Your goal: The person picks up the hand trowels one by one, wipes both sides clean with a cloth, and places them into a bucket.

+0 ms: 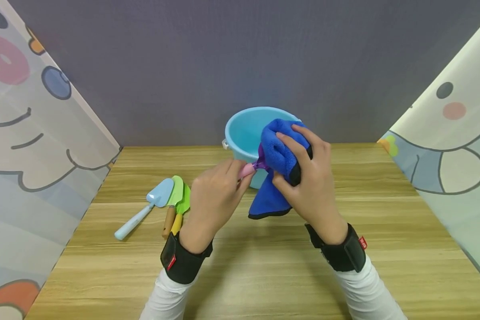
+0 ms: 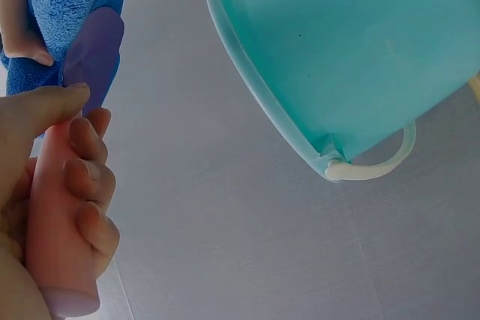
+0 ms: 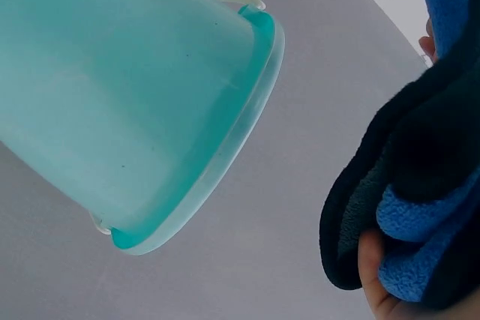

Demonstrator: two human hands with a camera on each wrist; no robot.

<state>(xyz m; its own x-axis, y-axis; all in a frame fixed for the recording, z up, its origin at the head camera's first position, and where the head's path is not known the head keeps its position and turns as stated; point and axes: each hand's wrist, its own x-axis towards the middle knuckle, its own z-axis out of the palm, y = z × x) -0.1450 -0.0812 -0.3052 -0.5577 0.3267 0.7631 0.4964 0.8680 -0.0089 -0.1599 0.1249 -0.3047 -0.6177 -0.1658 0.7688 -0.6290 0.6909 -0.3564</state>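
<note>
My left hand [image 1: 215,191] grips the pink handle of a small trowel with a purple blade [image 2: 95,50]; the pink handle [image 2: 64,215] runs through the curled fingers in the left wrist view. A blue towel [image 1: 280,146] with black edging is bunched in my right hand [image 1: 309,178], its fingers bent over the top and the thumb below. Part of the blade is hidden by the towel, which presses against it. One towel corner hangs down toward the table. Just behind both hands stands a light blue bucket [image 1: 244,129].
On the wooden table [image 1: 264,275], left of my left hand, lie a light blue trowel [image 1: 143,209], a green trowel with a brown handle [image 1: 176,191] and another green one with a yellow handle [image 1: 183,202]. A grey wall [image 1: 183,66] rises behind; cartoon-printed panels [image 1: 23,133] flank the table.
</note>
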